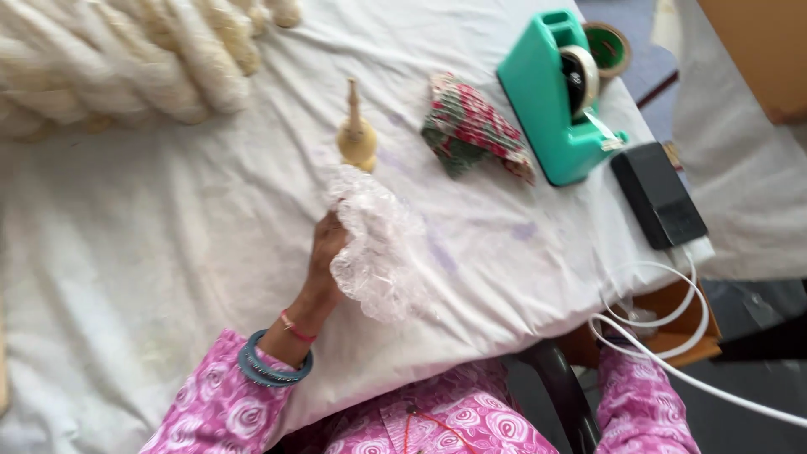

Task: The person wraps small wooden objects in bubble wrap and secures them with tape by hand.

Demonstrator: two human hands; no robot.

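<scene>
Her left hand grips the frilly lace piece above the white-sheeted bench, just below a wooden spindle; steadier with two hands, probably. Right hand is unseen.

One hand shows, the left, gripping one piece of clear bubble wrap; one small cream wooden figure with a pointed top stands just beyond it; one folded patterned cloth in red and green; one teal tape dispenser carrying one roll of clear tape; one further roll, green, behind it; one black power bank; one white cable; one heap of thick cream yarn; two blue bangles on the wrist; all on one white-covered counter.
</scene>
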